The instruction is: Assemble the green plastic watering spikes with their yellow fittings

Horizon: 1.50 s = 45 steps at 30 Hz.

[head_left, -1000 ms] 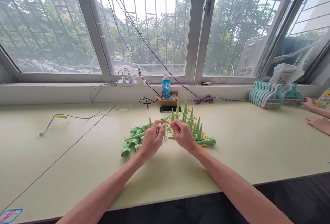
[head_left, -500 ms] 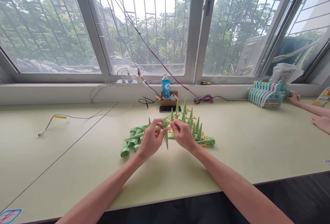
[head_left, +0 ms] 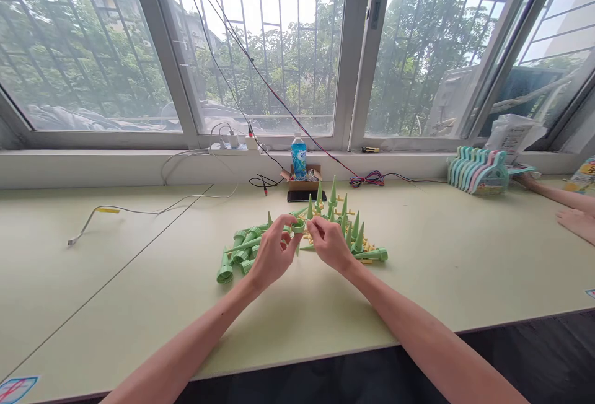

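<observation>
One green spike (head_left: 298,227), ribbed cup open upward, point down, above the surface (head_left: 297,323); left hand (head_left: 273,254), grip closed on it. Right hand (head_left: 331,245) just beside, fingertips together, contents unclear. Left of spike: lying spikes (head_left: 225,273). Right and beyond: upright spikes (head_left: 333,194), yellow pieces (head_left: 367,246); finished number indeterminable.

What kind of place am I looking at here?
Probably a small workshop or packing room: a long worktable under barred windows, a pile of green plastic spikes before the left hand, and a row of matching pastel hangers.
</observation>
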{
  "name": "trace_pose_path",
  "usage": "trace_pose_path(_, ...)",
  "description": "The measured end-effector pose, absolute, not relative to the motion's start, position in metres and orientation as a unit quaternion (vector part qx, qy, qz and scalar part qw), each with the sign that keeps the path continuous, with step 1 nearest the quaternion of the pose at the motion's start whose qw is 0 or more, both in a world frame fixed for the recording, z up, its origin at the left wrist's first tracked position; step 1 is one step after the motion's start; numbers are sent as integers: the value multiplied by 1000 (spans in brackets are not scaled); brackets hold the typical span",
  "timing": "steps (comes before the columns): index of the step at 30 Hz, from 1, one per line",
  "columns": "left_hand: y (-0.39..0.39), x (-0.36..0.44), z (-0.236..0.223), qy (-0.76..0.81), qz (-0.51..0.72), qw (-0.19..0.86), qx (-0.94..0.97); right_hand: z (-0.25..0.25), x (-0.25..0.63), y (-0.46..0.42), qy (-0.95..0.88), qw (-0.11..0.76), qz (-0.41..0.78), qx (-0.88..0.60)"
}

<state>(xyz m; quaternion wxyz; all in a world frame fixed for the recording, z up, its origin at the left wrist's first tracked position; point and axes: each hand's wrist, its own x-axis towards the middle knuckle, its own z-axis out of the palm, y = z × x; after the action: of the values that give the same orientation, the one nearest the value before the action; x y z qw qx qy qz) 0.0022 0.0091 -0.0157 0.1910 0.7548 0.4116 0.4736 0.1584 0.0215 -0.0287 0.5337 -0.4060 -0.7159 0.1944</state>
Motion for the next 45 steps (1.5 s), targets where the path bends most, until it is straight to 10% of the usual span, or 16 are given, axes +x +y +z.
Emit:
trace_pose_path(25, 7, 4, -12, 412, 480, 357, 687, -25, 160, 16, -715, 560, 227, -352)
trace_pose_path(45, 5, 0, -13, 400, 432, 288, 755, -30, 161, 22, -707, 552, 205, -392)
